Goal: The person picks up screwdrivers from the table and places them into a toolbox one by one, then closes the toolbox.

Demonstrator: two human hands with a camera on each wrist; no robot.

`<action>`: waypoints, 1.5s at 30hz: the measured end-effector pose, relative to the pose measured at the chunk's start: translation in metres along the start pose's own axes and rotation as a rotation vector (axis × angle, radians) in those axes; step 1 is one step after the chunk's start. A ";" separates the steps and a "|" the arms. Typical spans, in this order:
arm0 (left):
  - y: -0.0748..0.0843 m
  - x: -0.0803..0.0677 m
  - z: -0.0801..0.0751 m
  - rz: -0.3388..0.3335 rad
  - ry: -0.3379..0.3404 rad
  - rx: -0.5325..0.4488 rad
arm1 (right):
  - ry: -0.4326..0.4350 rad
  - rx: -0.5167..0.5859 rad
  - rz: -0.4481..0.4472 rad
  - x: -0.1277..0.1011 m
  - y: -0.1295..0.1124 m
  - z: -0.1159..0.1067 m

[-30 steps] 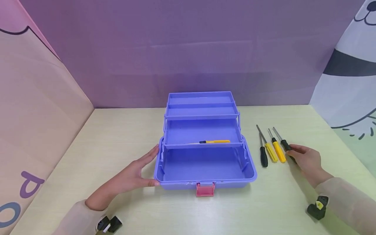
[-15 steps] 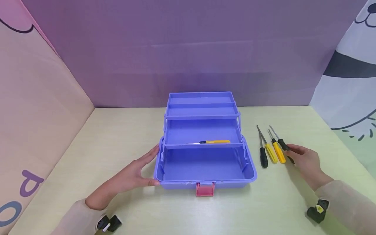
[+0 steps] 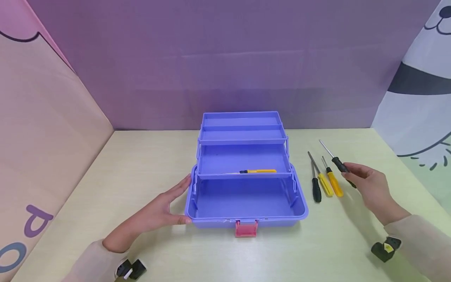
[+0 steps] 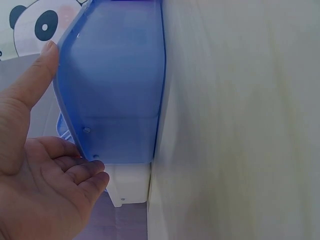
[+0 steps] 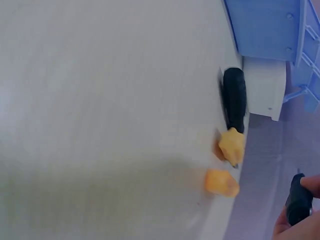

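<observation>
An open purple toolbox [image 3: 299, 209] with fold-out trays stands mid-table; a yellow-handled screwdriver [image 3: 257, 170] lies in its middle tray. My left hand [image 3: 160, 209] rests with straight fingers against the box's left wall [image 4: 112, 85]. My right hand [image 3: 366, 184] grips a black-handled screwdriver [image 3: 339, 163], lifted off the table with its shaft pointing up and away. In the right wrist view the black handle [image 5: 299, 205] shows between my fingertips. On the table to the left of that hand lie a black-handled screwdriver [image 3: 316, 188] and two yellow-handled ones [image 3: 329, 183].
The cream table [image 3: 134, 164] is walled by a purple backdrop behind, a pink panel at left and a panda-print panel at right. The box has a pink latch [image 3: 246, 228] at its front. A wrist camera mount [image 3: 385, 249] sits on my right sleeve.
My right hand has lifted the black-handled screwdriver off the table, up and back from the row. The left hand and the box have stayed still.
</observation>
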State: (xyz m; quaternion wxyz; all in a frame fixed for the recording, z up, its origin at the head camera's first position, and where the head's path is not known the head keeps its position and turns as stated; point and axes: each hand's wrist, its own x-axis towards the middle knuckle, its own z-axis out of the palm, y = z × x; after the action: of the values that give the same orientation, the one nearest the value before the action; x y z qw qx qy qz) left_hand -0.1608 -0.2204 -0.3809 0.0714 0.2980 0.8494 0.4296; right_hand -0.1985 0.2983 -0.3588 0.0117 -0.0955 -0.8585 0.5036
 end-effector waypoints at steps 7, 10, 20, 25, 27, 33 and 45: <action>0.000 -0.001 0.000 0.001 0.000 -0.011 | 0.042 -0.045 -0.146 -0.003 -0.010 -0.004; 0.000 -0.001 0.000 0.006 -0.001 -0.012 | 0.044 -0.061 -0.165 -0.005 -0.014 -0.004; 0.001 0.000 0.000 -0.006 -0.009 -0.001 | -0.032 -0.093 -0.224 -0.015 -0.022 -0.001; 0.002 -0.001 0.000 0.003 -0.008 -0.005 | -0.070 -0.114 -0.293 -0.018 -0.027 0.001; 0.002 0.000 0.000 0.005 -0.006 -0.006 | -0.080 -0.123 -0.321 -0.018 -0.029 0.003; 0.002 0.000 -0.001 0.004 0.001 0.025 | -0.125 -0.108 -0.386 -0.019 -0.036 0.010; 0.001 0.000 -0.001 0.008 -0.004 0.029 | -0.188 -0.077 -0.458 -0.018 -0.043 0.026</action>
State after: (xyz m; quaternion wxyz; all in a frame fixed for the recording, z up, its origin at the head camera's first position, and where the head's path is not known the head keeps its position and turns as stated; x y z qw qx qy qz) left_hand -0.1604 -0.2204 -0.3798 0.0669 0.3030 0.8543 0.4170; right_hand -0.1906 0.2525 -0.3324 0.0419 0.1487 -0.8736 0.4614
